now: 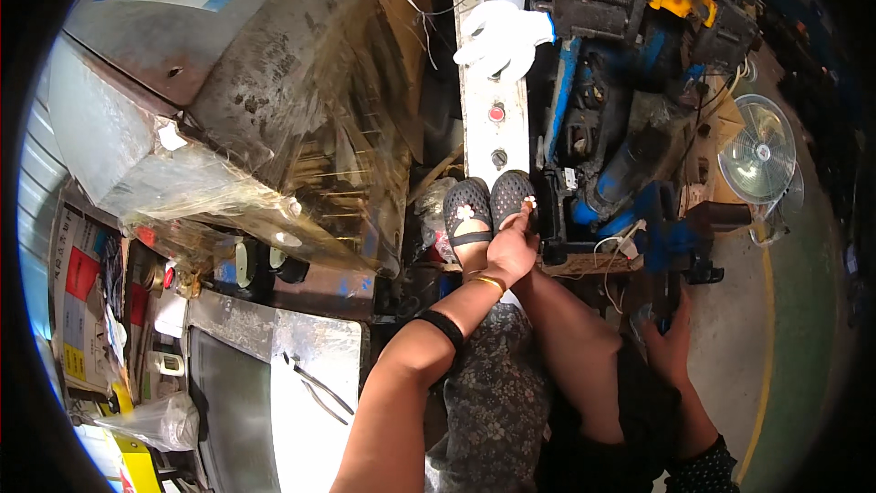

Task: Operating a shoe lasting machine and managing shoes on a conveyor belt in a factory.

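My left hand (512, 254), with a gold bracelet at the wrist, is closed above my right black clog (513, 196). Its fingertips pinch at the clog's front by a small white charm; whatever lies between them is too small to name. My left clog (466, 205) rests beside it, both at the near end of a white control panel (494, 132) with a red button (495, 113). Off to the right, my right hand (672, 344) curls round a dark part under a blue and black machine arm (671, 228). Shadow hides most of that part.
White gloves (502, 41) lie at the panel's far end. Black and blue machinery (602, 119) stands to the right, then a fan (760, 148). A plastic-wrapped metal cabinet (265, 64) fills the left, with a dark-topped table (233, 402) nearer me.
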A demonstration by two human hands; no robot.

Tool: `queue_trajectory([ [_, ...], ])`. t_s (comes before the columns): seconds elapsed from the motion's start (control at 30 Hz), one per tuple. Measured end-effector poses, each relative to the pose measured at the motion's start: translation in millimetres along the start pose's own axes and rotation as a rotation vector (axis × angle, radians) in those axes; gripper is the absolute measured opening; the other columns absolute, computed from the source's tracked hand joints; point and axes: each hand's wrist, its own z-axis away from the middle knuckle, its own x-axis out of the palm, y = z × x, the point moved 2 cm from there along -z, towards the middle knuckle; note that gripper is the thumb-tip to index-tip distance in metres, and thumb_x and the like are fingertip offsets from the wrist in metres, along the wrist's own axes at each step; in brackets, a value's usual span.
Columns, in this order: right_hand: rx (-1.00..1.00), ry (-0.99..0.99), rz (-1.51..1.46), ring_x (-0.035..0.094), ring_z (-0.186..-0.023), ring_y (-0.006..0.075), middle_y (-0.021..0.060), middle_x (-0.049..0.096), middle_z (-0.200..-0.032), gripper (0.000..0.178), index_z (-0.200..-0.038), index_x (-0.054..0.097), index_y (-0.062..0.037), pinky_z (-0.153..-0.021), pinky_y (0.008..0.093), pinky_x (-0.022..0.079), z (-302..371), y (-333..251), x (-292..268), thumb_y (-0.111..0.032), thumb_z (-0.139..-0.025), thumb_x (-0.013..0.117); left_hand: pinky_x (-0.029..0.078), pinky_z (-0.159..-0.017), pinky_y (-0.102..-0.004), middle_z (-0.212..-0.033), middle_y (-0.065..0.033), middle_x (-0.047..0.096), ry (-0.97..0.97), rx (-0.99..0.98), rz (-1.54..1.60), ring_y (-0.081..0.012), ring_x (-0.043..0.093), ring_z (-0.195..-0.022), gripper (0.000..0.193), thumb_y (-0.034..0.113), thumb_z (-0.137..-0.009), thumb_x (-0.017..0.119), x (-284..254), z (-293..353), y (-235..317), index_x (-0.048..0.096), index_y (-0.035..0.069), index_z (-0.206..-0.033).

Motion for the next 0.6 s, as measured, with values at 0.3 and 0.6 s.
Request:
queue_trajectory([
  [0.3, 0.002, -0.01, -0.02, 0.051, -0.122, 0.0292, 0.0232, 0.048, -0.136, 0.079, -0.147, 0.02, 0.0034, -0.104, 0.0362, 0.038, 1.1, -2.2, 1.5, -0.009, -0.083, 0.064, 0.051, -0.089, -0.0446, -0.123, -0.0208, 0.061, -0.037, 0.002, 0.007, -0.0393, 0.063, -0.103, 0.062, 0.017, -0.091, 0.05, 5.3, -1.5, -7.7, 0.033, 0.018, -0.15],
  [0.6, 0.028, -0.013, -0.044, 0.052, -0.121, 0.028, 0.0219, 0.05, -0.134, 0.079, -0.148, 0.021, 0.002, -0.104, 0.0363, 0.038, -0.2, -5.7, 0.6, -0.008, -0.083, 0.065, 0.051, -0.089, -0.0424, -0.115, -0.0179, 0.065, 0.037, 0.032, -0.038, -0.0369, 0.063, -0.102, 0.063, 0.014, -0.087, 0.054, 5.6, -1.4, -4.6, 0.037, 0.019, -0.148],
])
